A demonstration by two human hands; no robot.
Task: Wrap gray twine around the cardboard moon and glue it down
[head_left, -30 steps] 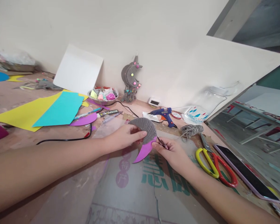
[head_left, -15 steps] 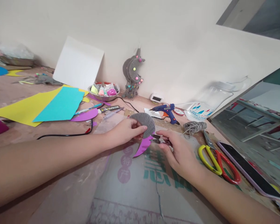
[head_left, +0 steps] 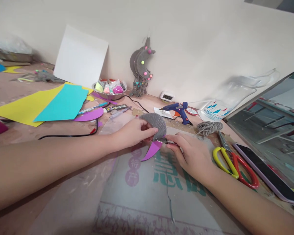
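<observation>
Pinched between the thumb and fingers of my left hand [head_left: 138,133] is a crescent cutout, its upper part wrapped in grey yarn [head_left: 158,123]. The bare lower tip [head_left: 152,150] is purple and points down to the left. My right hand [head_left: 192,151] is closed on small metal snips [head_left: 163,140], whose blades lie against the edge where the grey wrapping meets the purple. The fingers hide most of the snips' handles. Below both hands lies a printed clear plastic sheet [head_left: 137,199].
A blue glue gun [head_left: 176,108], a grey yarn bundle [head_left: 209,129], red-and-yellow scissors [head_left: 225,160] and a phone [head_left: 267,173] lie to the right. Coloured sheets [head_left: 61,102] and a bowl of clay packets [head_left: 109,94] are left. A finished grey crescent ornament [head_left: 141,65] hangs behind.
The snips' blades, apart half a second ago, now look closed together at the crescent's edge. Both hands keep their hold. The camera view has shifted slightly.
</observation>
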